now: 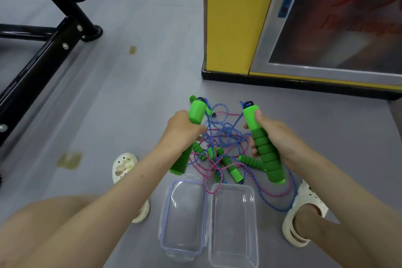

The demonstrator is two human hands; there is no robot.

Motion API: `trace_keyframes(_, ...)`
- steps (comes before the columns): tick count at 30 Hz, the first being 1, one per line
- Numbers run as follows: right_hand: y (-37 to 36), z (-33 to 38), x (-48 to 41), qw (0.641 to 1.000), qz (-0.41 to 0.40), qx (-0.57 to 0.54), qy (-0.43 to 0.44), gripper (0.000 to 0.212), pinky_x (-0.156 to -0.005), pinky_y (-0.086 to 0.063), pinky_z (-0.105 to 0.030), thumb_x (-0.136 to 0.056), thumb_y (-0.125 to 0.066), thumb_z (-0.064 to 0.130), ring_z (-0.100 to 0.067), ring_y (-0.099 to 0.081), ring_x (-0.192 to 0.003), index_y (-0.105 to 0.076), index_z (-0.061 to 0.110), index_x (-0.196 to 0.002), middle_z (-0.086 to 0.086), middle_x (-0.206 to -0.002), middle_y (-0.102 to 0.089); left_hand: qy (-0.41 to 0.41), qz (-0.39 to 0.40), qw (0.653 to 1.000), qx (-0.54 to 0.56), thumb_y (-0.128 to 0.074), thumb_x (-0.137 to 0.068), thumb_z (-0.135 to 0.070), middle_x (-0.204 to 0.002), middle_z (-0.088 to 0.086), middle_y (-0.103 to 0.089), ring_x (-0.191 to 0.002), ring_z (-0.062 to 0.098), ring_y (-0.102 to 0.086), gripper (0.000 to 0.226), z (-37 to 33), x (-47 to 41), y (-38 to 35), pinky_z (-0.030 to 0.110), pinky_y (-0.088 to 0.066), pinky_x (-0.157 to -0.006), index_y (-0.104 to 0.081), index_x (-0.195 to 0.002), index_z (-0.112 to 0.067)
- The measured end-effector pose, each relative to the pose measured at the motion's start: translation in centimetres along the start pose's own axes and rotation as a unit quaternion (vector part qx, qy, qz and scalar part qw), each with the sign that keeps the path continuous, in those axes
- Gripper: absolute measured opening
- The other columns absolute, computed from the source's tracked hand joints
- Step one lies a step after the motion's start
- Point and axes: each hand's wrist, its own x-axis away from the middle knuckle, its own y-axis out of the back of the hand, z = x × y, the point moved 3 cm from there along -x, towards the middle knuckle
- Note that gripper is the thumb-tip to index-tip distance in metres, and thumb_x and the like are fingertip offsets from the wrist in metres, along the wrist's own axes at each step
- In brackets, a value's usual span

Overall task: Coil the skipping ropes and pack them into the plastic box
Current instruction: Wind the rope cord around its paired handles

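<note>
Head view — left grip and right grip each clasp a green handle; ropes tangled, plastic box empty.

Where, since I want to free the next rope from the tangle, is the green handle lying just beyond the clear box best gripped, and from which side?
Grip the loose handle at its thick smooth end, which points toward the box and looks free of cords. Come from above on the near side; its ribbed end sits among crossing ropes.
</note>
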Motion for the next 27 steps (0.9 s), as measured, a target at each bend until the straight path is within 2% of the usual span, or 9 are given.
trace_keyframes(2,-0.1,0.2,-0.1,0.999,-0.007,-0.021,0.028,0.037,-0.056,-0.057,-0.031,-0.093,-0.052,0.041,-0.021,-0.065,-0.057,-0.059,0.005,-0.099,-0.012,-0.069,-0.067,-0.070,-0.039,0.995,0.055,-0.064,-0.084,-0.008,-0.077,0.007,-0.060,-0.047,0.014,-0.060,0.016,-0.7,0.6,-0.1,0.026,-0.046,-0.044,-0.051,-0.087,-0.017)
trace_keyframes(3,-0.2,0.4,-0.1,0.999,-0.010,-0.025,0.046,0.030,-0.057,-0.057,-0.030,-0.093,-0.054,0.035,-0.021,-0.067,-0.060,-0.057,0.005,-0.100,-0.014,-0.075,-0.068,-0.076,-0.028,0.994,0.078,-0.063,-0.084,-0.007,-0.074,0.007,-0.058,-0.043,0.013,-0.056,0.016,-0.9,0.9,-0.3,0.025,-0.045,-0.042,-0.050,-0.088,-0.017)
trace_keyframes(7,-0.8,0.4,-0.1,0.996,-0.010,-0.041,0.077,0.023,-0.050,-0.052,-0.029,-0.091,-0.060,0.020,-0.018,-0.059,-0.050,-0.048,0.007,-0.106,-0.013,-0.081,-0.066,0.083,0.133,0.964,0.213,-0.068,-0.086,-0.013,-0.065,0.009,-0.060,-0.040,0.014,-0.048,0.016,0.0,1.6,-2.4,0.024,-0.042,-0.044,-0.054,-0.094,-0.009)
trace_keyframes(9,-1.3,0.2,-0.1,0.997,0.005,-0.024,0.069,0.025,-0.053,-0.049,-0.031,-0.090,-0.060,0.024,-0.017,-0.053,-0.049,-0.048,0.009,-0.107,-0.013,-0.080,-0.066,0.071,0.129,0.969,0.200,-0.069,-0.086,-0.022,-0.070,0.008,-0.063,-0.043,0.016,-0.051,0.029,0.3,1.6,-3.0,0.026,-0.045,-0.047,-0.052,-0.107,-0.012)
trace_keyframes(11,-1.9,0.1,0.0,0.997,0.031,-0.020,0.061,0.022,-0.059,-0.049,-0.034,-0.093,-0.055,0.032,-0.018,-0.053,-0.051,-0.051,0.016,-0.109,-0.013,-0.081,-0.066,0.036,0.120,0.975,0.181,-0.067,-0.088,-0.028,-0.072,0.006,-0.066,-0.048,0.020,-0.054,0.037,0.1,1.7,-3.4,0.028,-0.046,-0.049,-0.045,-0.117,-0.025)
trace_keyframes(14,-2.4,0.3,0.0,0.997,0.050,-0.031,0.060,0.024,-0.060,-0.049,-0.034,-0.095,-0.050,0.036,-0.019,-0.054,-0.053,-0.054,0.016,-0.109,-0.011,-0.076,-0.065,0.012,0.114,0.979,0.167,-0.064,-0.089,-0.031,-0.076,0.004,-0.069,-0.050,0.019,-0.056,0.038,-0.1,1.9,-3.7,0.029,-0.047,-0.050,-0.038,-0.117,-0.027)
trace_keyframes(17,-2.4,0.3,-0.1,0.997,0.038,-0.042,0.061,0.026,-0.060,-0.051,-0.033,-0.094,-0.054,0.033,-0.019,-0.056,-0.056,-0.055,0.012,-0.110,-0.011,-0.077,-0.062,-0.001,0.106,0.977,0.184,-0.066,-0.088,-0.031,-0.087,0.006,-0.072,-0.049,0.017,-0.058,0.045,-0.4,2.2,-3.6,0.028,-0.046,-0.049,-0.033,-0.118,-0.025)
trace_keyframes(22,-1.9,0.3,-0.4,0.997,0.013,-0.044,0.060,0.028,-0.061,-0.051,-0.031,-0.095,-0.053,0.032,-0.016,-0.060,-0.062,-0.054,0.016,-0.117,-0.007,-0.079,-0.067,-0.010,0.098,0.972,0.212,-0.072,-0.084,-0.024,-0.092,0.003,-0.067,-0.051,0.017,-0.062,0.038,-0.8,2.1,-3.2,0.027,-0.047,-0.049,-0.048,-0.113,-0.022)
trace_keyframes(27,-1.8,0.3,-0.4,0.997,0.007,-0.051,0.060,0.028,-0.056,-0.051,-0.029,-0.095,-0.052,0.031,-0.014,-0.060,-0.058,-0.053,0.013,-0.116,-0.005,-0.074,-0.067,0.049,0.093,0.955,0.277,-0.076,-0.080,-0.016,-0.095,0.010,-0.067,-0.059,0.023,-0.064,0.038,-0.8,1.8,-2.3,0.029,-0.046,-0.053,-0.053,-0.110,-0.014)
